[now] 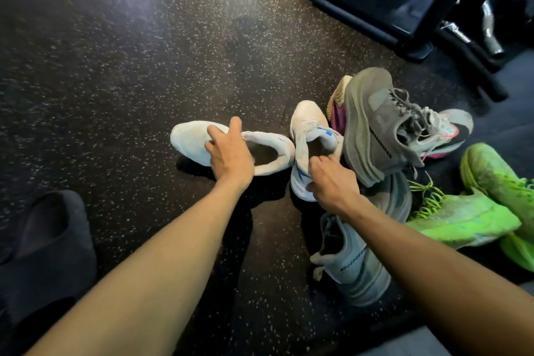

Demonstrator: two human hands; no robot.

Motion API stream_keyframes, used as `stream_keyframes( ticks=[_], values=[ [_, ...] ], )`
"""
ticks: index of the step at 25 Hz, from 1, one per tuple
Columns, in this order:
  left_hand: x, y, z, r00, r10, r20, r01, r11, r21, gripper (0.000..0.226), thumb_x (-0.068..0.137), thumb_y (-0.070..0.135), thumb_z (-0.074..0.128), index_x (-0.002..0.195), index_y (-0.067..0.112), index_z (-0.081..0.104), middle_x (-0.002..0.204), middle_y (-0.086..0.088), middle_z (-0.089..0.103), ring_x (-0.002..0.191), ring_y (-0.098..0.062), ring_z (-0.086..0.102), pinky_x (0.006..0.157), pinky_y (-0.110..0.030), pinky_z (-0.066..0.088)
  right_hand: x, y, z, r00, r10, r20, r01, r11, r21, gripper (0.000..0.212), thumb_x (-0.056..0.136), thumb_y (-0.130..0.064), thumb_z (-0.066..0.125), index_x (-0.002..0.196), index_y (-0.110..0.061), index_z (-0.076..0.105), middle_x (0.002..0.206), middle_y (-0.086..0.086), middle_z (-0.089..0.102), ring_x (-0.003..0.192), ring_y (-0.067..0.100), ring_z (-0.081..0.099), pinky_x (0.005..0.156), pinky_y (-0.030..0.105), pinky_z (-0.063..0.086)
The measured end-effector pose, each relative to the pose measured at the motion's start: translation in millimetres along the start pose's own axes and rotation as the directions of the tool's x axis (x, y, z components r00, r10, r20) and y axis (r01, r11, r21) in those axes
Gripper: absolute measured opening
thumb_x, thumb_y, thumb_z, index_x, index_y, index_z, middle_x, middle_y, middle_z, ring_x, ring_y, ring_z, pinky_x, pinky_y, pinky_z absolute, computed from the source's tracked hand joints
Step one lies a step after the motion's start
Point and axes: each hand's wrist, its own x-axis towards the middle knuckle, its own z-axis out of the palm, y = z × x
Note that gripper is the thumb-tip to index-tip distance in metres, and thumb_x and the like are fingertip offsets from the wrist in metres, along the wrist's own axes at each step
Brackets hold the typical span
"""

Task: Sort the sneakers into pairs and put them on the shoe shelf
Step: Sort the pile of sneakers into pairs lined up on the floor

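Two white mesh sneakers with blue side marks lie on the black speckled rubber floor (115, 66), one under each hand. Spread fingers of the left hand (229, 153) rest on the collar of the left white sneaker (187, 140) — touching, not clasping. At the right white sneaker (310, 130), the right hand (332, 182) pinches the heel rim, though its fingertips are partly hidden. Just right of that grip a grey laced running shoe (375, 124) leans on its side; its grey mate (355, 266) lies below the wrist, beside two neon-green sneakers (468, 217).
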Motion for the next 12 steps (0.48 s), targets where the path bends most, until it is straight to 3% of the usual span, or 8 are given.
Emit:
stream_keyframes(
  ticks=[6,9,12],
  values=[
    [38,-46,-45,0.991,0.122,0.062,-0.121,0.992,-0.014,0.024,0.088,0.003,0.038,0.104,0.016,0.050,0.099,-0.013,0.051,0.086,-0.031,0.047,0.070,-0.035,0.034,-1,-26,-4,0.997,-0.079,0.001,0.079,0.994,0.069,0.026,0.087,-0.022,0.060,0.090,-0.020,0.034,0.108,0.005,0.054,0.107,0.025,0.046,0.062,0.035,0.033],
    [49,-67,-72,0.972,0.178,0.157,-0.192,0.978,0.080,0.026,0.083,0.000,0.048,0.099,0.019,0.050,0.087,-0.009,0.054,0.077,-0.029,0.050,0.064,-0.033,0.035,-1,-48,-7,0.989,-0.149,-0.020,0.150,0.987,0.055,0.023,0.086,-0.023,0.060,0.095,-0.017,0.041,0.108,0.005,0.054,0.107,0.025,0.046,0.061,0.035,0.034],
    [55,-87,-93,0.916,0.268,0.298,-0.345,0.905,0.250,0.026,0.083,-0.002,0.048,0.095,0.021,0.045,0.093,-0.012,0.059,0.083,-0.034,0.053,0.067,-0.038,0.046,-3,-74,-7,0.978,-0.208,-0.034,0.210,0.975,0.067,0.023,0.086,-0.023,0.061,0.093,-0.018,0.040,0.106,0.004,0.054,0.103,0.024,0.047,0.060,0.035,0.032]
  ],
)
